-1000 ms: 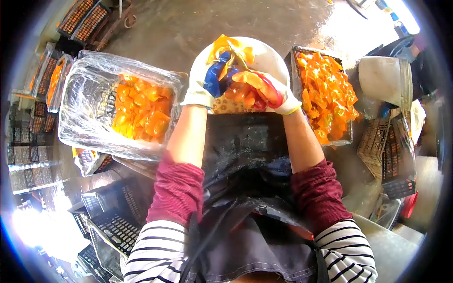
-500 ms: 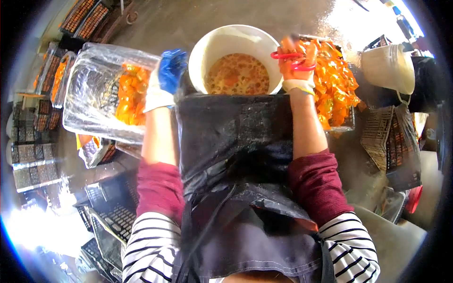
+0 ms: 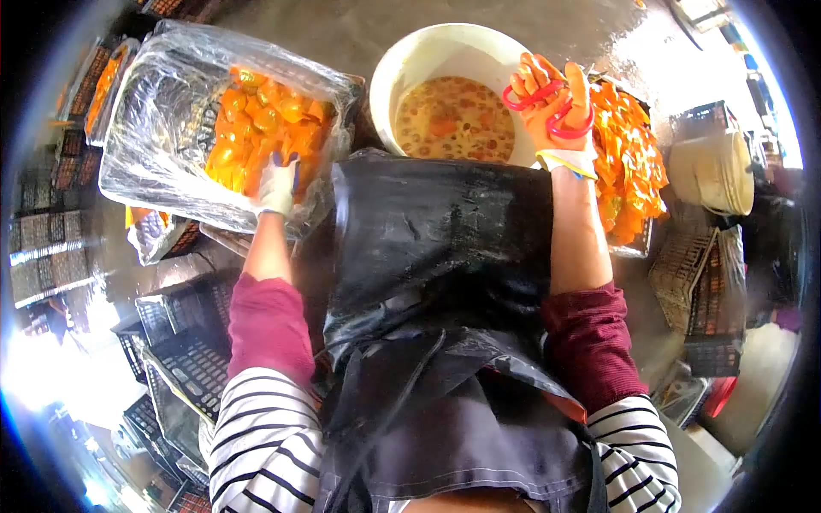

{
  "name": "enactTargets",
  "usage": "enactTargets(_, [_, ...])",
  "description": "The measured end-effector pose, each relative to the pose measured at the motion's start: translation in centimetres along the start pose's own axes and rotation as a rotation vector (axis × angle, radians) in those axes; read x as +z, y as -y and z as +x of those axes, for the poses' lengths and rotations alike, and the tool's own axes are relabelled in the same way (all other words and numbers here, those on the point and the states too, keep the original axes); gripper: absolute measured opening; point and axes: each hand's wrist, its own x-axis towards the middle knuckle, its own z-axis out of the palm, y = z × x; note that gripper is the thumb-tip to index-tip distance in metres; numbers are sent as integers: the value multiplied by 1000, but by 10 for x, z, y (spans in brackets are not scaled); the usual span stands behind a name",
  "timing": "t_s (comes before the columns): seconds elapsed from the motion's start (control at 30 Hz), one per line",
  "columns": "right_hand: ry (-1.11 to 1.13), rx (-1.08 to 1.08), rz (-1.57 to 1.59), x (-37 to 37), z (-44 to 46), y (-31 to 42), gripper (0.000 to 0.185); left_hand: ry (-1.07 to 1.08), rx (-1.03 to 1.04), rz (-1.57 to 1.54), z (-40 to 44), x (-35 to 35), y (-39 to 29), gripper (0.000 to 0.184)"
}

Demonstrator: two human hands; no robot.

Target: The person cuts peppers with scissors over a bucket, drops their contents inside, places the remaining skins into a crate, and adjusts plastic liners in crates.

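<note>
My left hand [image 3: 278,185], in a white and blue glove, reaches into the orange pieces [image 3: 256,115] inside the plastic-lined crate [image 3: 150,141]. Its fingertips are partly hidden there, and I cannot see a grip. At the right rim of the white bucket [image 3: 386,85], my right hand [image 3: 552,107] is raised in an orange and white glove. Red-handled scissors [image 3: 571,126] are hooked on its fingers; their blades are not visible. Liquid with orange and brown bits [image 3: 453,120] lies in the bucket. Flattened orange pieces [image 3: 629,162] fill the crate on the right.
A whitish bucket [image 3: 708,171] stands at the far right, above stacked crates [image 3: 710,299]. Black crates [image 3: 192,368] are at the lower left, with more crates [image 3: 51,248] along the left edge. A black apron [image 3: 440,231] covers my lap.
Both hands were together over the bucket with orange pieces, then parted. My left hand has moved down into the left crate. My right hand has moved to the bucket's right side with the scissors.
</note>
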Motion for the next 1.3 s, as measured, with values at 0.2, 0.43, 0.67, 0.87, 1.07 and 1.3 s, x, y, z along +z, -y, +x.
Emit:
enactTargets(0.2, [-10, 49, -80, 7, 7, -5, 46, 151, 173, -5, 0, -13, -1, 50])
enactTargets(0.43, [97, 142, -166, 9, 1, -8, 43, -5, 46, -644, -12, -41, -23, 43])
enactTargets(0.67, [163, 28, -295, -8, -3, -7, 53, -63, -17, -855, -38, -68, -56, 37])
enactTargets(0.87, [513, -124, -435, -24, -3, -11, 84, -15, 243, 105, -30, 9, -14, 78])
enactTargets(1.07, [310, 40, -396, -15, -1, -12, 70, 223, 188, 54, -26, -48, -49, 56])
enactTargets(1.3, [181, 155, -348, -11, 2, -18, 50, 75, 349, -146, -17, 22, -9, 58])
